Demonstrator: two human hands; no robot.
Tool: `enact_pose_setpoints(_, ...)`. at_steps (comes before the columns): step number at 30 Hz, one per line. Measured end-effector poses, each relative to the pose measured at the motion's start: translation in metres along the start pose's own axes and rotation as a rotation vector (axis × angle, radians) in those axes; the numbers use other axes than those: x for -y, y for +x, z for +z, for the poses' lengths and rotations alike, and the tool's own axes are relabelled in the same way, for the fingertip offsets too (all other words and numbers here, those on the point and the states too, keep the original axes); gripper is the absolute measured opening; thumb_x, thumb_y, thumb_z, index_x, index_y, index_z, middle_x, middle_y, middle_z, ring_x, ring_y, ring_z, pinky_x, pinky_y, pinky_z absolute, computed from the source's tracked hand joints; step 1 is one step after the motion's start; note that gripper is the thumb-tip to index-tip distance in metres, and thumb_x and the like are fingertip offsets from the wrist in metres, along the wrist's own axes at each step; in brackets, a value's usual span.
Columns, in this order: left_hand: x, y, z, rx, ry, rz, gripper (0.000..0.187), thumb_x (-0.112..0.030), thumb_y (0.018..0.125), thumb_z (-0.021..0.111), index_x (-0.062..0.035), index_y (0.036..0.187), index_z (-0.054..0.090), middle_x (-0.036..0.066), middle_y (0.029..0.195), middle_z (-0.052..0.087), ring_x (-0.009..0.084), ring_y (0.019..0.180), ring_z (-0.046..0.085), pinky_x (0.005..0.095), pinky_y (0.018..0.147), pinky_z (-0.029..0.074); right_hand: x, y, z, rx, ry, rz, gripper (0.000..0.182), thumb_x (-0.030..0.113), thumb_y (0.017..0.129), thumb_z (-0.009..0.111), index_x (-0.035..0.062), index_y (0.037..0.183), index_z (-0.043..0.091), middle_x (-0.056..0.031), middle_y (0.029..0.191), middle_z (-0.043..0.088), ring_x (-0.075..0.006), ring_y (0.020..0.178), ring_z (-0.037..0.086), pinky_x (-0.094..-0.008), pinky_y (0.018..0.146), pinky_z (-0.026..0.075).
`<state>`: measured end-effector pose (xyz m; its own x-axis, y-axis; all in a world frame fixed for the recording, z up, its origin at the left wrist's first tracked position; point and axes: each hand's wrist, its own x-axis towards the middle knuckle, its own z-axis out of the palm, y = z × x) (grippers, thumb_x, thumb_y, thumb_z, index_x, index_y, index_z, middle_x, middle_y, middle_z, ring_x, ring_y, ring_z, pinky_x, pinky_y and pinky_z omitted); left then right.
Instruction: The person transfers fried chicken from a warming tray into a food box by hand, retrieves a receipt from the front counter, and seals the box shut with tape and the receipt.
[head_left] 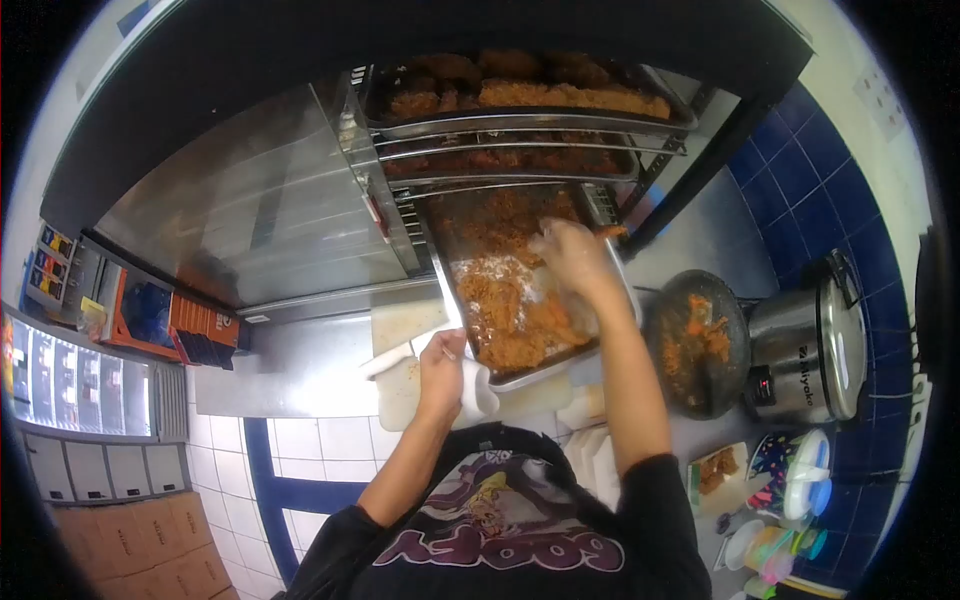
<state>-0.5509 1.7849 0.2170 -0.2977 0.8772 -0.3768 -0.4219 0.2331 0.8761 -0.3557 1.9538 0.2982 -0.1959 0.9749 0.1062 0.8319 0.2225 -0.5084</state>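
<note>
My left hand [441,370] is closed around a white cloth [478,388] at the near left corner of a metal tray [527,377]. The tray is pulled part way out of a rack and tilts slightly in view. Golden-brown fried pieces [500,305] with crumbs and some white powder lie in it. Above the tray's right half reaches my right hand [575,258], blurred by motion. Its fingers are close to the fried food, and I cannot make out whether they grip a piece.
Above, a full tray of fried pieces [570,97] sits in the cabinet. A dark pan [690,385] with orange-brown food and a steel rice cooker [805,350] stand at right. A cutting board [400,395] lies under the tray; plastic tubs [790,475] are lower right.
</note>
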Motion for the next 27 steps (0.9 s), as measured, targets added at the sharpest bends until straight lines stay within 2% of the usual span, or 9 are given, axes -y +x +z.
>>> enact_pose_setpoints(7, -0.009, -0.004, 0.005, -0.012, -0.038, -0.066, 0.019, -0.024, 0.1, 0.06, -0.0059, 0.098, 0.056, 0.0, 0.077, 0.055, 0.0082, 0.058, 0.052, 0.0247, 0.049, 0.046, 0.0, -0.049, -0.039, 0.124, 0.262, -0.04, 0.04, 0.024, 0.091, 0.064, 0.0023, 0.125, 0.062, -0.0247, 0.122, 0.063, -0.036, 0.114, 0.062, -0.0421, 0.098, 0.048)
enact_pose_setpoints(9, -0.001, 0.0, 0.001, -0.002, -0.009, -0.023, 0.02, -0.025, 0.1, 0.06, -0.0053, 0.098, 0.056, 0.0, 0.077, 0.055, 0.0086, 0.057, 0.052, 0.0246, 0.049, 0.046, -0.007, -0.074, -0.037, 0.313, 0.042, -0.258, 0.043, 0.022, 0.088, 0.066, 0.0035, 0.127, 0.06, -0.0226, 0.127, 0.061, -0.0353, 0.115, 0.061, -0.0427, 0.097, 0.049)
enact_pose_setpoints(15, 0.0, 0.001, -0.001, -0.015, 0.02, -0.025, 0.021, -0.024, 0.1, 0.061, -0.0037, 0.098, 0.059, 0.0, 0.078, 0.057, 0.0079, 0.063, 0.052, 0.0246, 0.055, 0.044, -0.006, -0.094, -0.012, 0.23, -0.119, -0.198, 0.05, 0.018, 0.083, 0.07, 0.0083, 0.13, 0.056, -0.0197, 0.131, 0.058, -0.0357, 0.115, 0.059, -0.0454, 0.095, 0.05)
enact_pose_setpoints(17, -0.008, -0.003, 0.004, -0.002, 0.014, -0.046, 0.02, -0.025, 0.1, 0.061, -0.0046, 0.098, 0.059, 0.0, 0.077, 0.057, 0.0087, 0.061, 0.053, 0.0245, 0.053, 0.044, -0.014, -0.094, -0.012, 0.217, -0.101, -0.151, 0.048, 0.015, 0.084, 0.068, 0.0097, 0.129, 0.057, -0.0192, 0.12, 0.061, -0.0315, 0.111, 0.062, -0.0414, 0.093, 0.051)
enact_pose_setpoints(19, -0.006, -0.001, 0.0, -0.005, 0.014, -0.023, 0.02, -0.025, 0.1, 0.061, -0.0048, 0.098, 0.059, 0.001, 0.075, 0.058, 0.0092, 0.059, 0.055, 0.0247, 0.051, 0.044, -0.026, -0.094, -0.024, 0.199, 0.339, -0.133, 0.047, 0.015, 0.085, 0.067, 0.0083, 0.13, 0.056, -0.0147, 0.114, 0.063, -0.0221, 0.107, 0.063, -0.0351, 0.09, 0.052)
enact_pose_setpoints(21, -0.007, -0.001, -0.001, 0.023, 0.012, -0.036, 0.02, -0.025, 0.1, 0.061, -0.0049, 0.099, 0.059, 0.001, 0.075, 0.058, 0.009, 0.059, 0.055, 0.0246, 0.051, 0.045, -0.029, -0.102, -0.035, 0.262, 0.638, 0.124, 0.054, 0.015, 0.084, 0.066, 0.0002, 0.134, 0.052, -0.0173, 0.128, 0.061, -0.0266, 0.116, 0.062, -0.0371, 0.095, 0.052)
enact_pose_setpoints(23, -0.005, -0.001, -0.001, 0.019, 0.004, -0.015, 0.021, -0.025, 0.1, 0.061, -0.0046, 0.101, 0.06, 0.001, 0.076, 0.059, 0.0089, 0.06, 0.055, 0.0241, 0.05, 0.045, -0.047, -0.114, -0.036, -0.039, 1.514, 0.199, 0.062, 0.022, 0.082, 0.068, 0.0002, 0.137, 0.049, -0.0162, 0.127, 0.062, -0.0274, 0.113, 0.063, -0.0345, 0.093, 0.053)
enact_pose_setpoints(24, -0.004, -0.001, 0.0, 0.047, 0.01, -0.019, 0.021, -0.025, 0.1, 0.061, -0.0046, 0.101, 0.06, 0.001, 0.076, 0.059, 0.0089, 0.06, 0.055, 0.0241, 0.05, 0.045, -0.055, -0.121, -0.037, 0.006, 1.844, 0.173, 0.07, 0.028, 0.08, 0.07, 0.0014, 0.14, 0.045, -0.0167, 0.124, 0.063, -0.0272, 0.104, 0.065, -0.0305, 0.077, 0.058)
enact_pose_setpoints(27, -0.006, -0.002, 0.003, 0.005, 0.015, -0.015, 0.017, -0.024, 0.1, 0.06, -0.0068, 0.101, 0.06, 0.0, 0.079, 0.06, 0.0088, 0.064, 0.056, 0.024, 0.052, 0.045, -0.066, -0.135, -0.035, -0.06, 2.172, 0.198, 0.07, 0.033, 0.083, 0.068, 0.0022, 0.14, 0.043, -0.0213, 0.122, 0.062, -0.0219, 0.086, 0.064, -0.0258, 0.057, 0.053)
